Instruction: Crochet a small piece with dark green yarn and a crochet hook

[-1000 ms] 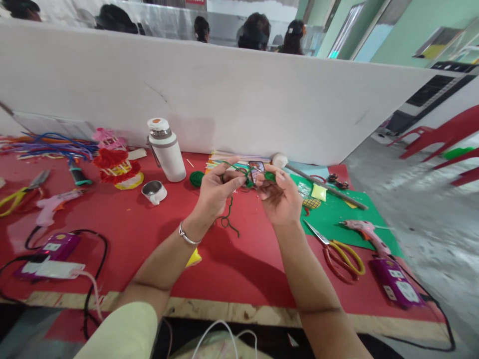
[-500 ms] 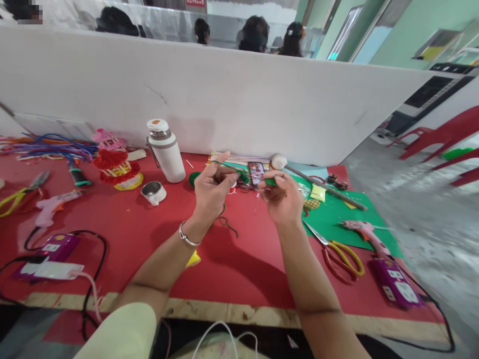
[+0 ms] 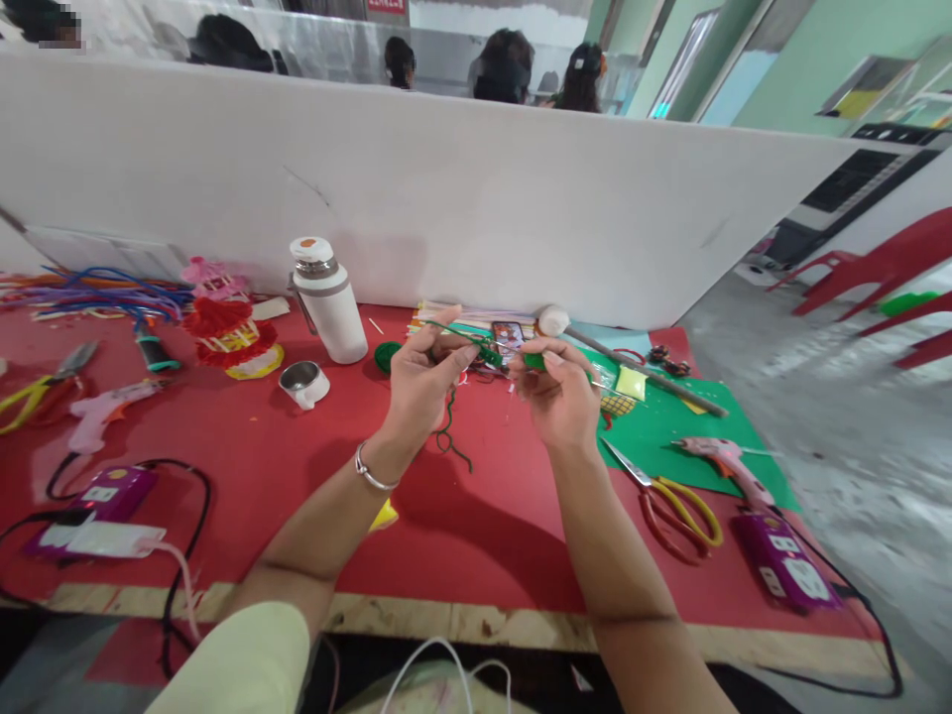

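My left hand [image 3: 427,382] pinches a small piece of green crochet work [image 3: 487,354], with a strand of green yarn running over its forefinger. Between the thumb and fingers of my right hand [image 3: 561,392] is a crochet hook [image 3: 534,362] with a green handle. Its thin metal shaft points left and reaches the crochet work; the exact tip is too small to make out. A loose yarn tail [image 3: 450,436] hangs below my left hand onto the red table covering. Behind that hand lies a ball of green yarn [image 3: 385,357], partly hidden.
Behind the hands lies a phone [image 3: 509,335] with a lit screen. A white thermos [image 3: 331,307] and its cup [image 3: 303,383] stand left. Scissors [image 3: 673,506], a pink glue gun [image 3: 725,461] and a purple power strip [image 3: 788,563] lie right. A white partition [image 3: 446,188] bounds the back.
My right hand has shifted slightly left and tilted, bringing the hook's shaft to the green crochet work. My left hand keeps its pinch nearly unmoved.
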The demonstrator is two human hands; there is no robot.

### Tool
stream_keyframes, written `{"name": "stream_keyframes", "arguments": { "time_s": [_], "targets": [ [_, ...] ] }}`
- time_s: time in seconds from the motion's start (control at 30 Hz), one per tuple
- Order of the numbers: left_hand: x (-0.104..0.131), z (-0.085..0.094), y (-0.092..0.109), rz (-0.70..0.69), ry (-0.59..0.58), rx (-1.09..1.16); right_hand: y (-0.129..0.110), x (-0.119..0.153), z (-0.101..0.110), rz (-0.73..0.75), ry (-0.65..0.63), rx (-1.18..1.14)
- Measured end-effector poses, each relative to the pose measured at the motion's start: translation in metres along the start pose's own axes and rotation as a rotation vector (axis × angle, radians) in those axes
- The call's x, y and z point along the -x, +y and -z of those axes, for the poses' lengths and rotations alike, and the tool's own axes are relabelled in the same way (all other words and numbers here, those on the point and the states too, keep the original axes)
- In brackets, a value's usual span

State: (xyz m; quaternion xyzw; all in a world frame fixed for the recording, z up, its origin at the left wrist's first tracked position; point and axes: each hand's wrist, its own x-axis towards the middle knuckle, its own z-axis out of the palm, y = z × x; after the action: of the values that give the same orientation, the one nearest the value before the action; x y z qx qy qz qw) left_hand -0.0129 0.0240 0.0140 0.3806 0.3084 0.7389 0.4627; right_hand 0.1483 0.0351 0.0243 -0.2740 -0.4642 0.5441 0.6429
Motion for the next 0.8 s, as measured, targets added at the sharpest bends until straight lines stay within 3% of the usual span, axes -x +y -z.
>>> {"name": "stream_keyframes", "arguments": {
  "time_s": [0.33,0.53,0.7,0.8],
  "targets": [
    [0.001,-0.001,0.003,0.086,-0.012,0.044,0.002,0.0,-0.001,0.013,-0.012,-0.021],
    [0.003,-0.001,-0.001,-0.013,-0.047,-0.074,0.004,0.005,-0.001,0.071,-0.126,0.128],
    [0.006,-0.002,0.004,-0.125,-0.056,-0.246,0.005,0.011,-0.004,0.259,-0.222,0.361],
    [0.006,-0.003,0.008,-0.129,-0.042,-0.283,0.006,0.01,-0.005,0.252,-0.255,0.399]
  ]
}}
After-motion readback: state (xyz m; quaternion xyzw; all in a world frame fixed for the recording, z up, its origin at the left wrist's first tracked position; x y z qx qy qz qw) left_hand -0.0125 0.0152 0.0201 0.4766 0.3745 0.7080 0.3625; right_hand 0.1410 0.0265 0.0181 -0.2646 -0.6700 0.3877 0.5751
